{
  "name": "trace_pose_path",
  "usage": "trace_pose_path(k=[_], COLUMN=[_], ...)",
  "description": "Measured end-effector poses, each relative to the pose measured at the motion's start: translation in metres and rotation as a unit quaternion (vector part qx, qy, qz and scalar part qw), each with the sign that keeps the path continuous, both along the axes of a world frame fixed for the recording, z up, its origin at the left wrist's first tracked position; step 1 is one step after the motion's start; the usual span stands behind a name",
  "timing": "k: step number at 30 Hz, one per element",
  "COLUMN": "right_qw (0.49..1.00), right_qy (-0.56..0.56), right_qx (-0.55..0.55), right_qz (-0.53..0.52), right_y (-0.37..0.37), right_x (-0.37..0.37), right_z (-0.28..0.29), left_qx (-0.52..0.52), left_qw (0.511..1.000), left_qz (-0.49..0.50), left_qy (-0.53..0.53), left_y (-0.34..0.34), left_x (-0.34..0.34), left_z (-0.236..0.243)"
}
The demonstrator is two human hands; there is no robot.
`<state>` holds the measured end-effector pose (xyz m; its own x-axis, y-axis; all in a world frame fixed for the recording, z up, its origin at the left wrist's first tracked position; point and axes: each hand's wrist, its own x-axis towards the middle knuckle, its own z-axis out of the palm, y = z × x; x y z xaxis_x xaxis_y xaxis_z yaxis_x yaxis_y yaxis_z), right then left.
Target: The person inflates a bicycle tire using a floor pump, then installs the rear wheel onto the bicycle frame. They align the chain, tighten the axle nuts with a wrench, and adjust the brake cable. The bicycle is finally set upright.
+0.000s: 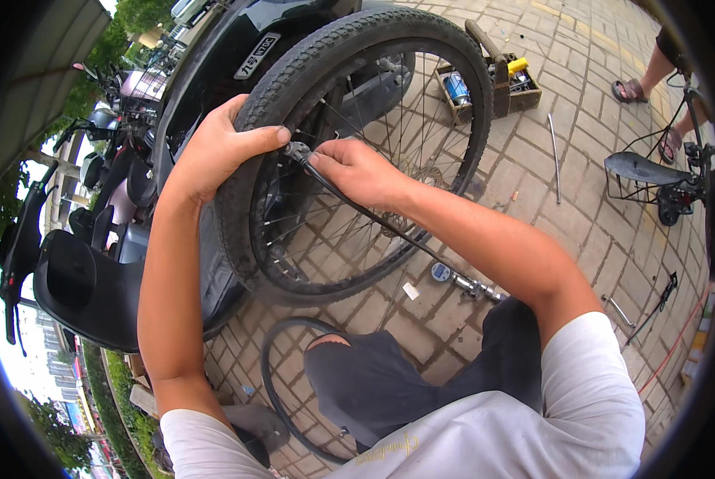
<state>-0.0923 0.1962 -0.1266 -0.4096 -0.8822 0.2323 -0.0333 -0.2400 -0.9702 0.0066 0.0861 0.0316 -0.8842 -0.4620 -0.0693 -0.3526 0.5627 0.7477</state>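
A bicycle wheel with a knobbly black tyre [289,76] leans upright in front of me. My left hand [226,152] is closed round the tyre's left side, its thumb stretched over the rim and its other fingers hidden behind. Just past the thumb tip, a metal air chuck [297,149] sits at the inner edge of the rim. My right hand [361,170] pinches the black air hose [349,206] close below that chuck. From there the hose runs down across the spokes to a metal inflator with a round digital gauge [440,272], near the paving.
A wooden toolbox [521,97] with a blue spray can stands behind the wheel. On the brick paving lie a metal rod [555,160], a spanner [618,311] and a black inner tube [268,375]. Parked scooters [78,275] crowd the left. Another person's sandalled feet [629,90] and a bicycle saddle [643,166] are right.
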Motion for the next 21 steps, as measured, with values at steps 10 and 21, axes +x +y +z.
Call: trace_pose_path(k=[10, 21], right_qw=[0.994, 0.976], right_qy=[0.028, 0.199], right_qx=[-0.107, 0.031], right_qz=[0.018, -0.083], right_y=[-0.010, 0.081], right_x=[-0.016, -0.013], right_z=[-0.026, -0.049], left_qx=[0.048, 0.093], left_qw=[0.993, 0.993], left_qz=[-0.066, -0.051], left_qy=[-0.083, -0.054], left_y=[-0.011, -0.031], left_x=[-0.016, -0.010], left_z=[0.015, 0.006])
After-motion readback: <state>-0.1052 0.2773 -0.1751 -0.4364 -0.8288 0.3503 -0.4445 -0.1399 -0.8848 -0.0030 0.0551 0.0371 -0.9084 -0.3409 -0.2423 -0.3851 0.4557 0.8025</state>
